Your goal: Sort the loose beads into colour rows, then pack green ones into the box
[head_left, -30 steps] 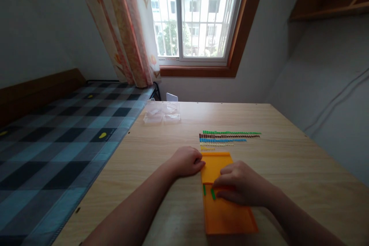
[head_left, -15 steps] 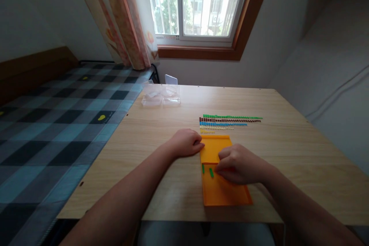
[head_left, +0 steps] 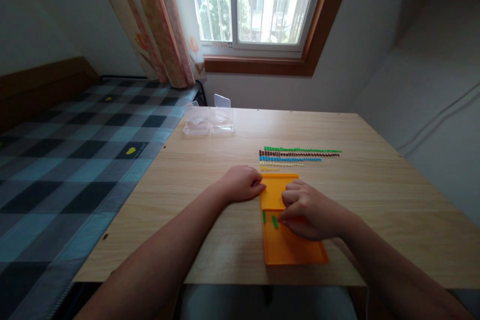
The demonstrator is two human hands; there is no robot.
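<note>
An orange tray (head_left: 288, 252) lies on the wooden table (head_left: 210, 200) in front of me. My left hand (head_left: 242, 184) rests curled against the tray's left rim, fingers closed on the edge. My right hand (head_left: 309, 210) lies over the tray's middle, fingers pinched together beside two small green pieces (head_left: 270, 220) lying on the tray. What the fingertips pinch is too small to make out. Beyond the tray lie rows of small beads: green (head_left: 302, 150), dark brown (head_left: 298, 154), blue (head_left: 290, 159) and pale yellow (head_left: 281, 164).
Clear plastic containers (head_left: 208, 121) stand at the table's far left corner. A bed with a blue checked cover (head_left: 71, 160) adjoins the table on the left. A window (head_left: 255, 5) and a curtain (head_left: 161, 20) are behind.
The view tilted down a second ago, then settled. My right hand has shifted slightly up the tray near the green pieces. The left hand stays on the rim.
</note>
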